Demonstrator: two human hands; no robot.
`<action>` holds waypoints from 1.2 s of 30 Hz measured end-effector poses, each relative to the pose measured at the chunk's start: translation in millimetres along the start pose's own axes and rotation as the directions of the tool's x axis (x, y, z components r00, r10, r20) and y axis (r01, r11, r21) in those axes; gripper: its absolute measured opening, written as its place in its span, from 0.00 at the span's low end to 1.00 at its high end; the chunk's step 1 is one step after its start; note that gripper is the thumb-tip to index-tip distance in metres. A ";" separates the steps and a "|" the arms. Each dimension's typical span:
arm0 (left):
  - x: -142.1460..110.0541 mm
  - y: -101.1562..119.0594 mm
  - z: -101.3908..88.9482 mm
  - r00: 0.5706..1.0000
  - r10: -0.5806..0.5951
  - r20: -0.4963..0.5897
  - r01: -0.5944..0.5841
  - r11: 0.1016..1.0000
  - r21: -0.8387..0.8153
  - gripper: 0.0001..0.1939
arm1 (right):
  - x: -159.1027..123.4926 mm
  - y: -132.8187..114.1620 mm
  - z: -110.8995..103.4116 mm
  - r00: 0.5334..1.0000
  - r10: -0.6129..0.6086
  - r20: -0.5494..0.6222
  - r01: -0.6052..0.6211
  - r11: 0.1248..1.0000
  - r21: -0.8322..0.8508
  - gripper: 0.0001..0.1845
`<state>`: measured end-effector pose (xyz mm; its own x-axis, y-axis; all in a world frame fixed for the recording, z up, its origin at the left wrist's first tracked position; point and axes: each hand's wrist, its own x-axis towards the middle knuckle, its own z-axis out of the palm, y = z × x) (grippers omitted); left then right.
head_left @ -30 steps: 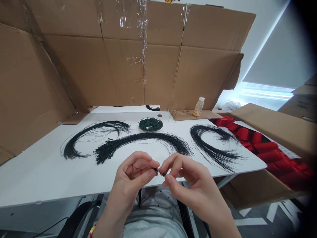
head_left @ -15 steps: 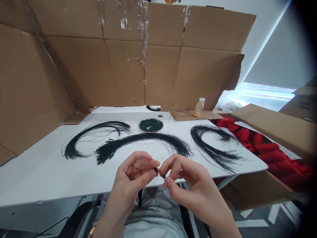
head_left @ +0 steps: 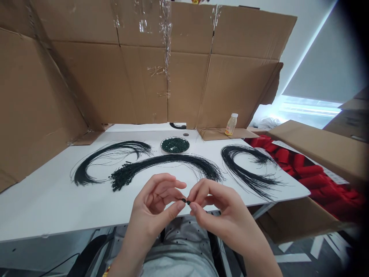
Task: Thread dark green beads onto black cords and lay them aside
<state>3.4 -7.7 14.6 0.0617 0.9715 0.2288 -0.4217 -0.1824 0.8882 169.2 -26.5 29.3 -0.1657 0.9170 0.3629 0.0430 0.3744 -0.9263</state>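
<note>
Corrugated cardboard [head_left: 115, 84] rises behind a smooth white desk [head_left: 57, 204] strewn with fine black cords [head_left: 239, 173], while the left hand [head_left: 152, 207] and right hand [head_left: 221, 211] pinch a tiny dark bead [head_left: 188, 202] in tight grips above the desk

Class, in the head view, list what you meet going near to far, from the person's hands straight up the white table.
Left hand and right hand pinching a short beaded cord → bundle of beaded cords → dish of green beads → cardboard sheet
</note>
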 end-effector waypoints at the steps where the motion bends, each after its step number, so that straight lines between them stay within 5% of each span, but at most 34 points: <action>1: -0.5 0.4 1.1 1.000 0.015 0.012 -0.015 1.000 0.012 0.17 | 0.4 -0.1 -0.7 1.000 0.002 0.012 -0.002 1.000 -0.008 0.08; 7: 19.1 5.3 -19.3 0.991 0.132 0.002 -0.125 0.934 0.334 0.22 | 1.4 -1.1 -10.7 1.000 0.005 0.006 -0.005 0.999 -0.050 0.08; 11: 51.1 -10.9 -60.1 0.991 0.132 0.021 -0.099 0.618 0.780 0.08 | 1.1 -1.0 -22.4 0.995 -0.016 -0.102 0.013 0.999 -0.030 0.09; 14: 66.1 -40.1 -79.2 0.997 0.020 0.075 -0.075 0.497 0.864 0.03 | -0.5 -1.1 -26.9 0.982 -0.022 -0.185 0.020 1.000 -0.011 0.11; 19: 75.1 -83.7 -73.9 0.989 -0.071 0.127 -0.080 0.468 0.880 0.08 | -2.8 -2.7 -26.4 0.975 -0.015 -0.222 0.013 1.000 -0.008 0.11; 23: 81.2 -94.9 -67.2 0.988 -0.067 0.139 -0.096 0.444 0.891 0.10 | -1.9 -2.2 -27.0 0.983 -0.025 -0.184 0.023 1.000 -0.017 0.11; 29: 81.0 -93.4 -68.7 0.992 -0.037 0.117 -0.082 0.515 0.853 0.09 | 2.1 2.7 -27.3 0.990 -0.031 -0.136 0.028 0.999 -0.025 0.11; 36: 69.6 -62.9 -54.2 0.989 -0.144 0.042 0.083 0.758 0.646 0.11 | 12.9 12.6 -25.8 0.996 0.039 -0.079 -0.043 0.998 -0.048 0.10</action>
<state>-14.8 79.6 -46.9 0.1593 0.9805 0.1150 0.2700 -0.1554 0.9502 193.0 -6.4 24.9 -0.0856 0.9388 0.3336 0.0971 0.3411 -0.9350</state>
